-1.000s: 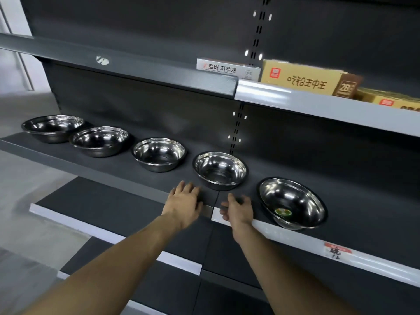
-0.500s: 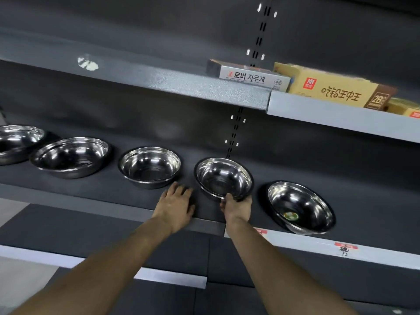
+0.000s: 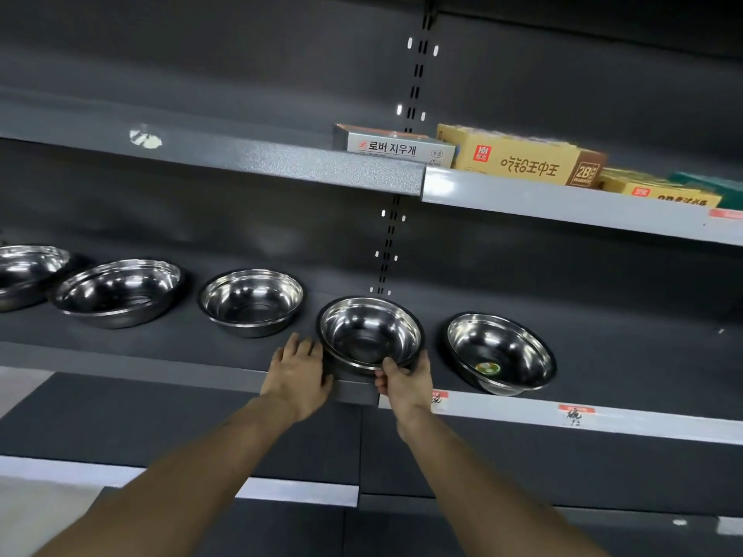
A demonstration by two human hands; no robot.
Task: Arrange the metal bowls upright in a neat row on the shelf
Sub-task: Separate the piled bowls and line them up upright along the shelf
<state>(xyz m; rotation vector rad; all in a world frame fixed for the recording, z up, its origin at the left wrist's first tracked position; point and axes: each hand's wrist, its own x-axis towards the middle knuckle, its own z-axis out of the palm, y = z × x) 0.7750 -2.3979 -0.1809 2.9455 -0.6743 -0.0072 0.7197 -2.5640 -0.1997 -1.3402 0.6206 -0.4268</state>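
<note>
- Nearly finished, by the look of it: right hand [image 3: 406,381] pinched the near rim of the fourth bowl [image 3: 370,333]; left hand [image 3: 299,371] lay flat beside it, fingers together.
- Beyond the fingertips, five bowls sat upright along the shelf [image 3: 161,357].
- Left to do, I judged: squaring this tilted bowl.

Up and to the right of our right hand [image 3: 406,381], on the shelf above, a grey box [image 3: 396,146] reads "로버 지우개" beside a small red logo. Just right of it, a yellow carton [image 3: 518,160] bears a red square logo, large brown lettering we cannot make out, and "28" on its brown end. Just right of our hand, red-topped price tags [image 3: 575,414] on the shelf edge carry handwritten characters too blurred to read.
</note>
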